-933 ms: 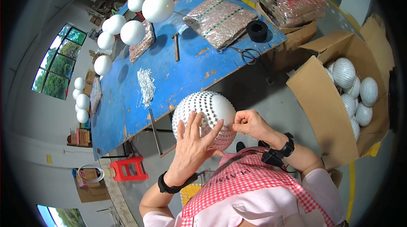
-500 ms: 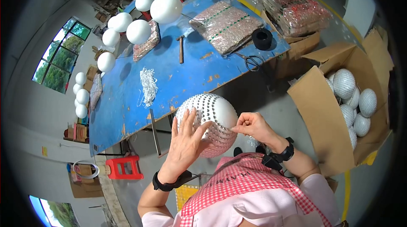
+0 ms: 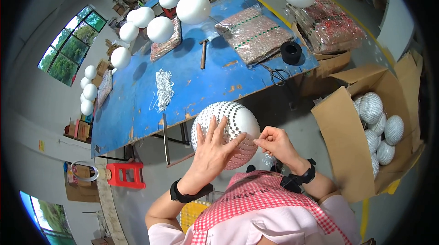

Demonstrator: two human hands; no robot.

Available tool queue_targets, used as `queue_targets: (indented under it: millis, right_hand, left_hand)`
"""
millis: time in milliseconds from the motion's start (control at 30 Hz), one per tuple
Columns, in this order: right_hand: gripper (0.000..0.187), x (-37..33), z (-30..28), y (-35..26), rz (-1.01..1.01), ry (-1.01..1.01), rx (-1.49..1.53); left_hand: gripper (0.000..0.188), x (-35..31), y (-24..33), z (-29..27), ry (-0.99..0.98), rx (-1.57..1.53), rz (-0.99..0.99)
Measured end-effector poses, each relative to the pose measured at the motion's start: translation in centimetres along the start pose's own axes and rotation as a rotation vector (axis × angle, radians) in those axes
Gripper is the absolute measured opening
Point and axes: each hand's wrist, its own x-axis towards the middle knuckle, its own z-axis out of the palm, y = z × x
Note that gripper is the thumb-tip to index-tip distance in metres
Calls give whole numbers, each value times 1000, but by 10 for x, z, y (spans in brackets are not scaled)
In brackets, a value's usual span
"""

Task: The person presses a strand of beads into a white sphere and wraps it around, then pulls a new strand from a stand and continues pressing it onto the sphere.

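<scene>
In front of my apron, just off the table edge, is a large white foam ball [image 3: 247, 120], partly wound with rows of small silver beads. Its upper right face is bare white. My left hand [image 3: 211, 151] lies spread over the beaded left side, thumb pointing toward the right. At the ball's right edge, my right hand [image 3: 275, 145] is closed in a pinch. A bead string seems to run to those fingertips, though the bit between them is too small to see clearly.
The blue table [image 3: 192, 85] bears silver strands [image 3: 163, 90], a hammer [image 3: 203, 54], scissors [image 3: 277, 76], a black tape roll [image 3: 291, 52] and a wrapped bundle [image 3: 254, 34]. White balls [image 3: 194, 8] stand along it. At right, a carton [image 3: 344, 142] holds beaded balls. A red stool [image 3: 126, 175] is at left.
My left hand has shifted right across the ball, its thumb lower and farther over. My right hand stays pinched, now close against the ball's edge. The whole view has turned slightly.
</scene>
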Motion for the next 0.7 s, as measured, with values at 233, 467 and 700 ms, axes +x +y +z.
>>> queue_targets:
  millis: [233,467,700]
  right_hand:
    - [11,5,1,12,-61,-28,114]
    - [12,6,-1,13,-69,-48,88]
    - [13,1,0,-1,25,-22,15]
  left_hand:
    - [55,6,-10,-6,-119,-27,70]
    - [55,10,-5,-11,-119,-165,53]
    - [51,11,-15,-6,-57,-121,78]
